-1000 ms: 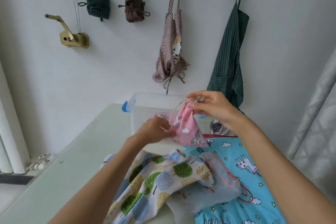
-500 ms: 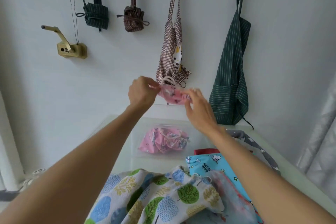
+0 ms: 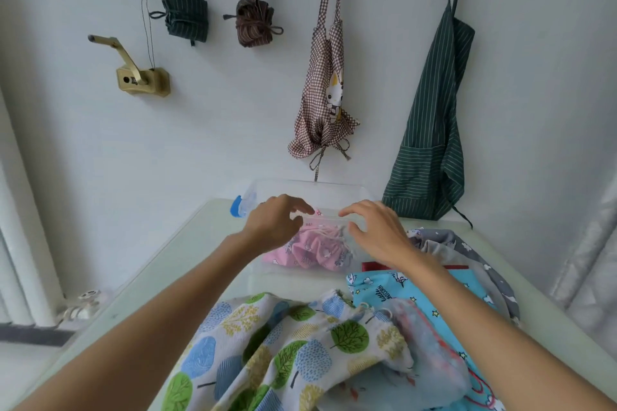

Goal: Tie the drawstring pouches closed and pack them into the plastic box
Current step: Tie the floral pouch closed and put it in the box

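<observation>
— Where are the pouches?
— Pink pouches (image 3: 312,248) lie bunched inside the plastic box (image 3: 310,184), long axis seemingly left-right.
— Your hands?
— My left hand (image 3: 273,223) and right hand (image 3: 377,232) hover above, fingers loose, holding nothing.

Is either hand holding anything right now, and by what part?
Nothing: the left hand and right hand hover open over the pink pouches in the plastic box.

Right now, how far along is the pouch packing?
Done: pink pouches lie in the plastic box. In hand: nothing; the left hand and right hand hover open above it. Left: the tree-print pouch and blue pouch on the table.
</observation>
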The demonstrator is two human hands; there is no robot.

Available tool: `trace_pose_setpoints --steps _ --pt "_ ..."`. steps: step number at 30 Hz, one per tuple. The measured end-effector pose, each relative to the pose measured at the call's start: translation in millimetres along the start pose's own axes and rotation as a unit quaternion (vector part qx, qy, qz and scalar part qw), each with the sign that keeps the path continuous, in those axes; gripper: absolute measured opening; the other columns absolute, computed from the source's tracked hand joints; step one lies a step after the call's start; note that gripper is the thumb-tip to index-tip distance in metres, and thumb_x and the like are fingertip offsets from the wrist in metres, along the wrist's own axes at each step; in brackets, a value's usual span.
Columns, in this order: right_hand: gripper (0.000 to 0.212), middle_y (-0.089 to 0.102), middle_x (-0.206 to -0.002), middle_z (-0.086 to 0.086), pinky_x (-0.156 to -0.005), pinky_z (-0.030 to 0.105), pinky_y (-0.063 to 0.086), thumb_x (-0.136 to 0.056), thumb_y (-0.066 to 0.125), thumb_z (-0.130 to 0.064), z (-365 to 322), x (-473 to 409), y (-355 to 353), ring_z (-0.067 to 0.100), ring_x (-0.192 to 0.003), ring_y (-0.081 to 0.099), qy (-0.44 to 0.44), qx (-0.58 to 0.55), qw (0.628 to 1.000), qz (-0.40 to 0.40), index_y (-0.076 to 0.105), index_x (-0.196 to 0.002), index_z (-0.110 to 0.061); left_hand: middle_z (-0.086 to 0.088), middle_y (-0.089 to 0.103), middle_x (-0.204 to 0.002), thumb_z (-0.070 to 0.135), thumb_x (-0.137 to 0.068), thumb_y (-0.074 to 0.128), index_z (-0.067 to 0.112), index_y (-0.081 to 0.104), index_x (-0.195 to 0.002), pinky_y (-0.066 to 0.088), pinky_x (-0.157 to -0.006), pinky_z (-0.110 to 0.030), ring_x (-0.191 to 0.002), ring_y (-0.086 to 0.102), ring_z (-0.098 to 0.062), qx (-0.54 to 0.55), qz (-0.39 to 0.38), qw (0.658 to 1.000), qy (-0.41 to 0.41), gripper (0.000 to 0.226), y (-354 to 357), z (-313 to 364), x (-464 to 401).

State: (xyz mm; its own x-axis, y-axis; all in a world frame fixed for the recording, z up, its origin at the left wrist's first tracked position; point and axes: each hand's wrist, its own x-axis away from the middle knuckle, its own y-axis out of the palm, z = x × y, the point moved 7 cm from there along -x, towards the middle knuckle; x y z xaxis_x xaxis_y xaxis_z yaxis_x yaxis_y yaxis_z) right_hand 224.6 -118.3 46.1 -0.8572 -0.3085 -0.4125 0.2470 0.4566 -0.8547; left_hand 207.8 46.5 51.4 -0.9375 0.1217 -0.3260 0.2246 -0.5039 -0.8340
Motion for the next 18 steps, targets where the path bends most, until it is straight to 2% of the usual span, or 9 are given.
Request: trace_pose_setpoints --steps 2,3,5,7,9,11,14,16,18 --pt "0.023 0.056 -0.122 -0.011 -0.104 0.029 0.027 -0.094 0.051 -0.019 -15.1 27.9 -8.5 0.009 -0.120 0.043 -0.036 -0.011 0.999 -0.007 0.062 -0.112 -0.027 0.007 0.061 -0.126 0.019 -0.092 0.053 0.031 0.065 -0.114 0.042 -0.083 -0.024 -0.116 0.055 -0.010 -0.004 0.023 1.000 0.014 0.028 -5.2 9.5 30.8" --pt "0.022 0.056 -0.118 -0.013 -0.100 0.027 0.030 -0.094 0.051 -0.021 -18.4 42.6 -7.3 0.008 -0.116 0.043 -0.043 -0.015 0.998 -0.041 0.063 -0.111 -0.028 0.009 0.061 -0.125 0.022 -0.092 0.054 0.033 0.064 -0.113 0.042 -0.082 -0.023 -0.114 0.056 -0.009 -0.013 0.021 1.000 0.015 0.026 -5.7 10.0 45.5" --pt "0.021 0.053 -0.114 -0.015 -0.091 0.026 0.034 -0.094 0.052 -0.030 -16.6 74.0 1.2 0.009 -0.113 0.045 -0.010 -0.016 0.989 -0.145 0.062 -0.112 -0.032 0.012 0.060 -0.126 0.029 -0.092 0.056 0.036 0.063 -0.114 0.042 -0.086 -0.023 -0.113 0.056 -0.008 -0.038 -0.027 0.999 -0.003 0.024 -1.6 4.2 74.0" --pt "0.028 0.052 -0.126 -0.007 -0.093 0.031 0.039 -0.092 0.051 -0.039 -6.1 97.8 9.1 0.014 -0.120 0.046 0.037 0.025 0.980 -0.196 0.059 -0.119 -0.032 0.010 0.056 -0.131 0.039 -0.091 0.055 0.037 0.056 -0.122 0.042 -0.094 -0.027 -0.118 0.053 -0.011 -0.088 -0.105 0.990 -0.043 0.031 6.3 -8.6 97.8" --pt "0.039 0.052 -0.128 -0.002 -0.095 0.034 0.040 -0.091 0.049 -0.046 3.0 112.4 10.7 0.019 -0.123 0.046 0.080 0.075 0.978 -0.178 0.058 -0.122 -0.024 0.007 0.050 -0.138 0.054 -0.088 0.053 0.035 0.045 -0.133 0.039 -0.099 -0.031 -0.125 0.048 -0.017 -0.153 -0.179 0.969 -0.077 0.050 17.8 -22.4 114.0" --pt "0.047 0.052 -0.121 0.001 -0.094 0.034 0.040 -0.089 0.049 -0.052 7.2 125.0 15.5 0.021 -0.120 0.046 0.100 0.112 0.974 -0.167 0.059 -0.120 -0.018 0.005 0.040 -0.146 0.064 -0.082 0.054 0.032 0.028 -0.144 0.035 -0.105 -0.035 -0.131 0.041 -0.021 -0.165 -0.249 0.950 -0.089 0.075 35.9 -31.3 129.4" --pt "0.039 0.048 -0.120 0.000 -0.095 0.032 0.033 -0.086 0.057 -0.047 2.9 141.0 26.9 0.020 -0.116 0.042 0.076 0.162 0.969 -0.171 0.059 -0.115 -0.022 -0.001 0.036 -0.149 0.057 -0.075 0.067 0.028 0.006 -0.150 0.035 -0.106 -0.037 -0.133 0.038 -0.023 -0.181 -0.307 0.932 -0.071 0.101 56.4 -34.4 147.5" --pt "0.024 0.052 -0.117 -0.004 -0.093 0.027 0.031 -0.086 0.061 -0.036 -2.3 144.1 26.0 0.015 -0.107 0.045 0.043 0.134 0.981 -0.134 0.060 -0.107 -0.024 -0.001 0.043 -0.143 0.042 -0.077 0.070 0.031 0.013 -0.149 0.038 -0.100 -0.033 -0.128 0.043 -0.023 -0.202 -0.281 0.935 -0.078 0.093 49.0 -34.2 145.0" --pt "0.016 0.062 -0.107 -0.005 -0.084 0.024 0.038 -0.088 0.060 -0.032 -1.7 142.2 17.2 0.013 -0.091 0.051 0.053 0.068 0.993 -0.086 0.057 -0.102 -0.024 0.002 0.050 -0.136 0.032 -0.081 0.065 0.038 0.032 -0.141 0.040 -0.093 -0.030 -0.123 0.049 -0.022 -0.210 -0.227 0.948 -0.079 0.069 31.6 -29.1 131.5"
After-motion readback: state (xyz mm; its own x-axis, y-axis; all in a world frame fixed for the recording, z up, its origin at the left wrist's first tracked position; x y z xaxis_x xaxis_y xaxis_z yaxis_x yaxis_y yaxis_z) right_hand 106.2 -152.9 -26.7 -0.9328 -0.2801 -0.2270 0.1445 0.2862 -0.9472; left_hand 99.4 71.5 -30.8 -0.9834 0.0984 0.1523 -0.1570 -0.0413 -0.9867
